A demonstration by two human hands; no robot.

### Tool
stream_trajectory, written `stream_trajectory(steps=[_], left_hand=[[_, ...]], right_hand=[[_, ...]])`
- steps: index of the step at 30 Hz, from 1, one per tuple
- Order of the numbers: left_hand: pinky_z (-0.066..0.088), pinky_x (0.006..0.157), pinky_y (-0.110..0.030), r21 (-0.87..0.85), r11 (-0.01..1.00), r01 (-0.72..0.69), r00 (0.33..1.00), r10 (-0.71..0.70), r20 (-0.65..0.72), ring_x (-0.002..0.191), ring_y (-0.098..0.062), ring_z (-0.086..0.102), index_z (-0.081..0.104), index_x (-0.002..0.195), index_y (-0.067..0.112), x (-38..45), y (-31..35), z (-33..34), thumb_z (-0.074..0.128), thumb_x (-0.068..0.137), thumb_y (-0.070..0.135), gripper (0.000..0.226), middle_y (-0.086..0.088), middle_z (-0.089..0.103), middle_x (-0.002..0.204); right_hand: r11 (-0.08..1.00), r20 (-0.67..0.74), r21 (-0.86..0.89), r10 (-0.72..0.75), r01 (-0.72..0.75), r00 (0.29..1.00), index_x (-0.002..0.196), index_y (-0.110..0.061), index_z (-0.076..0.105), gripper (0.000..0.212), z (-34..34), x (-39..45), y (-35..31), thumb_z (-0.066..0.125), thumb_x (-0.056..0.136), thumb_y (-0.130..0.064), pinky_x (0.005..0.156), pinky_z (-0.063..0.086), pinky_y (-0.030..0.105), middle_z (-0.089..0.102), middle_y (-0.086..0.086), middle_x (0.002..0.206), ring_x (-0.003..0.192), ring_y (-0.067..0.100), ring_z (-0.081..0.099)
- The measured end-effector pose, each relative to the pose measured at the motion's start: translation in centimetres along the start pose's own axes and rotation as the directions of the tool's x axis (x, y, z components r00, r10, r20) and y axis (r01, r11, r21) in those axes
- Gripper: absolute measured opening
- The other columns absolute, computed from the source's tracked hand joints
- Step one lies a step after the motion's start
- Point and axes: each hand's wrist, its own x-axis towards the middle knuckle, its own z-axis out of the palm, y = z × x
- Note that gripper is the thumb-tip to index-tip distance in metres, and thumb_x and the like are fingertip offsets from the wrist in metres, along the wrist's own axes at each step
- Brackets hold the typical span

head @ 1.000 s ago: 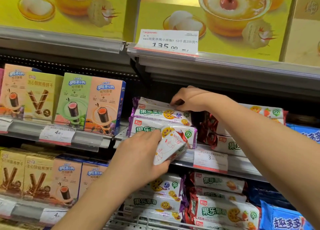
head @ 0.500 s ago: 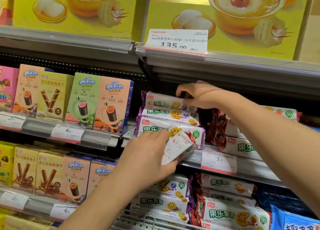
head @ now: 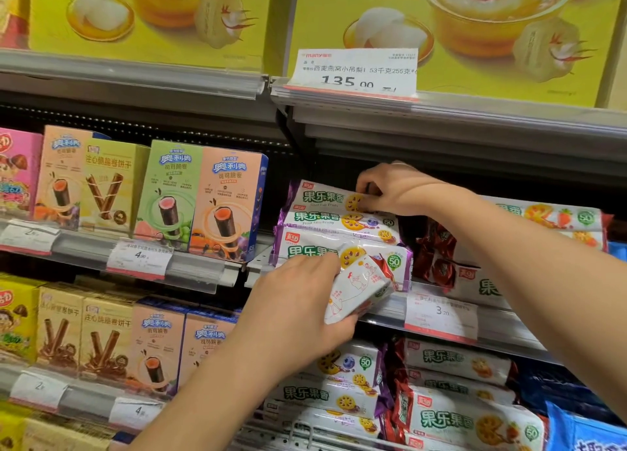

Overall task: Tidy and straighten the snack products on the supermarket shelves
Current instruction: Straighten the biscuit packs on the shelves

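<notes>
Left hand [head: 298, 309] grips a white-and-red biscuit pack [head: 359, 289], pack's left end hidden by fingers, at 6 o'clock of the purple-edged stack [head: 339, 237]. Right hand [head: 393, 189] pinches the top pack [head: 322, 197] at 12 o'clock; fingertips partly hidden.

right hand [head: 395, 187] has tipped the top purple packet [head: 325, 197] forward, label showing.
</notes>
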Motion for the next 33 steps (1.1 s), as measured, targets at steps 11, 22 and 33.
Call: stream_trajectory(steps=[11,22,33], left_hand=[[0.046,0.072,-0.035,0.02,1.0,-0.01,1.0,0.01,0.0,0.096,-0.012,0.053,0.046,0.11,0.03,0.2,-0.1,0.3,0.053,0.079,0.067,0.048,0.014,0.058,0.102],[0.051,0.074,-0.037,0.05,0.999,0.004,0.999,-0.006,0.041,0.093,-0.012,0.054,0.048,0.11,0.031,0.1,0.1,0.0,0.044,0.076,0.07,0.052,0.014,0.059,0.099],[0.056,0.089,-0.04,0.1,0.989,-0.109,0.994,0.111,-0.014,0.129,-0.019,0.056,0.055,0.116,0.028,-2.3,1.9,0.8,0.049,0.08,0.061,0.05,0.004,0.058,0.141]], right_hand=[[0.999,0.03,-0.03,0.027,-0.026,0.999,0.106,-0.03,0.067,0.012,0.5,0.3,-0.3,0.068,0.094,-0.033,0.074,0.056,0.033,0.065,-0.005,0.097,0.088,0.018,0.064],[0.986,-0.455,0.132,-0.029,0.1,0.89,0.099,-0.031,0.07,0.018,-0.7,-5.3,-1.8,0.054,0.093,-0.026,0.081,0.058,0.039,0.071,-0.012,0.085,0.082,0.012,0.067],[0.835,-0.481,0.543,0.221,0.09,0.848,0.105,-0.031,0.07,0.018,7.3,-24.7,-5.6,0.068,0.089,-0.039,0.073,0.053,0.02,0.072,-0.02,0.092,0.086,-0.003,0.069]])
